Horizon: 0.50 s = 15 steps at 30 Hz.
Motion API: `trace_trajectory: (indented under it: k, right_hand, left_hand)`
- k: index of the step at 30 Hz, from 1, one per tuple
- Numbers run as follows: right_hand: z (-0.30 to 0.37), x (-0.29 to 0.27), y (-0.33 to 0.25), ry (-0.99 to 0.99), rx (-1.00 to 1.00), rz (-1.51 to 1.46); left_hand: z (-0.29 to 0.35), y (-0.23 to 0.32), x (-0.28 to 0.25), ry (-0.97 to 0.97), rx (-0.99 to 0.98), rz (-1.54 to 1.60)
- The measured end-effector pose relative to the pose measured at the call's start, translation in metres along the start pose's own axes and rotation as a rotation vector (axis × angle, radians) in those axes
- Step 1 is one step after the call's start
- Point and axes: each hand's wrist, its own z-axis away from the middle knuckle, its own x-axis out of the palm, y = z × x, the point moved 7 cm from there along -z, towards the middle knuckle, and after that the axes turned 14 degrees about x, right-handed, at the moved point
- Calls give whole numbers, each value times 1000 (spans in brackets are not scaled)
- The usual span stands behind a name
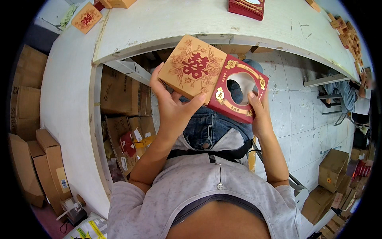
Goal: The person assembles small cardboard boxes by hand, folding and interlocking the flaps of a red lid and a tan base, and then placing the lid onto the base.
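Across the upper part of the frame runs a white worktable (163,24), its curved surface bending down along the left side. Brown cartons (53,159) stand at the lower left, and another brown carton (333,170) sits on the floor at the lower right. In the upper middle, above the person's denim-covered lap, the hands hold up a tan box (197,65) with a dark red emblem and line-drawn flowers, tilted in the frame. Against its right-hand edge lies a red panel (222,83) with gold decoration and a scalloped window; whether the two are joined I cannot tell.

The left hand (172,109), just left of centre, is spread wide around the tan box: the thumb presses the face near its lower corner, while a finger reaches up the left edge and the rest curl beneath. The right hand (260,113), right of centre, is narrower, pinching the red panel at its right side. Its thumb lies on the front beside the window; the other fingers are mostly hidden behind.

At the upper left a second, smaller-looking tan box (86,18) lies near the table's seam, and at the top edge sits a stack of red pieces (246,10).
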Motion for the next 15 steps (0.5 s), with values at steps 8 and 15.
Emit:
trace_trajectory:
  k: [8, 15]
  right_hand:
    - [53, 53, -67, 119, -902, 913]
    - [17, 58, -30, -294, -90, 236]
  left_hand:
    - [-1, 8, 12, -56, 80, -46]
    - [2, 3, 11, -71, 60, -43]
